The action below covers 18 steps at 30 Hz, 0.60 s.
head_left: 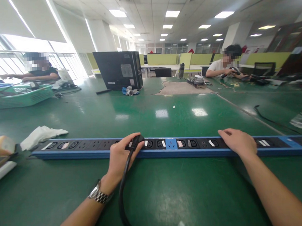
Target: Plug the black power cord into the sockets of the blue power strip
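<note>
Glossy green tabletop (76,184) carries a long blue-and-black power strip (163,154); the left hand (120,154) grasps a black cable plug (136,140) against its face. Right of this grip, the right hand (240,142) curls over the strip (perhaps to steady it); whether clenched, I cannot tell.

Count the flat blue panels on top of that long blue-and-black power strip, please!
2. One flat blue panel is between the left hand and the right hand; the other is right of the right hand. More may hide under the hands or past the edge.
</note>
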Each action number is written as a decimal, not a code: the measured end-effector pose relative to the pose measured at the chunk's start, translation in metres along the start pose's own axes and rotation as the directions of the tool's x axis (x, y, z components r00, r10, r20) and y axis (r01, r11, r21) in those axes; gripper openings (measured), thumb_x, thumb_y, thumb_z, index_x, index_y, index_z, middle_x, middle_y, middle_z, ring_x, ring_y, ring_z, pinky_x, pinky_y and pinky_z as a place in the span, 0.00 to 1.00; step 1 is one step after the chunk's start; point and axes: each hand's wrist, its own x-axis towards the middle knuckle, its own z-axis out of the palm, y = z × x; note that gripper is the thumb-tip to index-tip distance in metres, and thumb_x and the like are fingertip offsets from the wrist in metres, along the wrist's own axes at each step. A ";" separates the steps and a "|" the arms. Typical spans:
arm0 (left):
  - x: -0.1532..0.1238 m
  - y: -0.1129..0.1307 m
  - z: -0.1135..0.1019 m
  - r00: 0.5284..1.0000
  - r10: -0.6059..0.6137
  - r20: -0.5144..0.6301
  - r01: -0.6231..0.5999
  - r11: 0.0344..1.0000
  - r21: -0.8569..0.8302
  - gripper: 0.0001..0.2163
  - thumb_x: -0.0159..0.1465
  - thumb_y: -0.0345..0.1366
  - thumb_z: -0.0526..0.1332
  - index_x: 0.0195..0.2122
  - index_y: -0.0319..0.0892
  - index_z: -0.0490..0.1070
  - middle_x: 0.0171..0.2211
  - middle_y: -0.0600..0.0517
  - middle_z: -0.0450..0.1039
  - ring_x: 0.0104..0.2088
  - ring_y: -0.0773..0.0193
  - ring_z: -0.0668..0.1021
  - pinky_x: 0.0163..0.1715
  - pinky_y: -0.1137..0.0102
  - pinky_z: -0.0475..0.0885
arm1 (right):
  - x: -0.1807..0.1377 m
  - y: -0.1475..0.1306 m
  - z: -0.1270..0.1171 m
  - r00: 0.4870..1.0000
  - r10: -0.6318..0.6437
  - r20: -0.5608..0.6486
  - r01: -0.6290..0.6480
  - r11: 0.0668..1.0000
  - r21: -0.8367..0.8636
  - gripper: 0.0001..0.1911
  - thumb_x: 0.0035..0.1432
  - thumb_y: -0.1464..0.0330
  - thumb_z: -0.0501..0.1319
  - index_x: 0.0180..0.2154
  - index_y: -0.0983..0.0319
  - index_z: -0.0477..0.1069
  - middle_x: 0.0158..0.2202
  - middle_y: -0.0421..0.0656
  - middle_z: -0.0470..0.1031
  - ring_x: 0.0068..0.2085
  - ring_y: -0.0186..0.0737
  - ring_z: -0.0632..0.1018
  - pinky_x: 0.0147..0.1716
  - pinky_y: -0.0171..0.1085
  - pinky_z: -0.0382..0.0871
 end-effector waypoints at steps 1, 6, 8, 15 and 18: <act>0.001 0.008 0.004 1.000 0.011 -0.022 -0.011 1.000 -0.022 0.16 0.60 0.48 0.65 0.44 0.46 0.79 0.39 0.52 0.83 0.35 0.60 0.83 0.43 0.68 0.78 | 0.000 0.000 0.000 1.000 -0.002 -0.003 0.002 1.000 -0.001 0.31 0.59 0.46 0.48 0.46 0.55 0.80 0.46 0.50 0.81 0.42 0.56 0.79 0.41 0.49 0.70; 0.008 0.053 0.043 0.986 0.058 0.157 -0.045 0.995 -0.084 0.15 0.59 0.45 0.67 0.45 0.44 0.79 0.39 0.49 0.83 0.38 0.58 0.83 0.43 0.67 0.77 | -0.001 0.000 -0.001 1.000 0.016 0.014 -0.016 1.000 -0.007 0.32 0.59 0.45 0.46 0.48 0.55 0.79 0.48 0.50 0.80 0.44 0.57 0.79 0.42 0.49 0.70; 0.007 0.066 0.058 0.969 0.016 0.247 -0.013 1.000 -0.013 0.15 0.59 0.44 0.68 0.45 0.45 0.79 0.38 0.47 0.83 0.38 0.56 0.83 0.42 0.65 0.77 | -0.001 -0.001 -0.001 1.000 0.014 0.016 -0.014 1.000 -0.012 0.32 0.59 0.45 0.46 0.48 0.55 0.79 0.47 0.50 0.80 0.44 0.57 0.79 0.41 0.48 0.70; -0.002 0.069 0.072 0.951 0.108 0.290 -0.133 0.989 0.069 0.14 0.58 0.37 0.69 0.46 0.47 0.79 0.41 0.47 0.82 0.43 0.55 0.82 0.46 0.63 0.75 | -0.001 -0.001 0.000 1.000 -0.004 -0.018 0.004 1.000 -0.007 0.31 0.59 0.46 0.47 0.46 0.55 0.80 0.46 0.49 0.81 0.43 0.54 0.79 0.42 0.47 0.70; 0.001 0.066 0.071 0.974 0.033 0.224 -0.007 0.993 -0.116 0.12 0.57 0.39 0.70 0.43 0.45 0.79 0.38 0.49 0.83 0.39 0.57 0.83 0.42 0.65 0.77 | -0.002 -0.003 -0.001 1.000 0.014 0.001 -0.014 1.000 0.005 0.30 0.59 0.46 0.48 0.46 0.55 0.80 0.47 0.48 0.81 0.44 0.55 0.79 0.43 0.47 0.70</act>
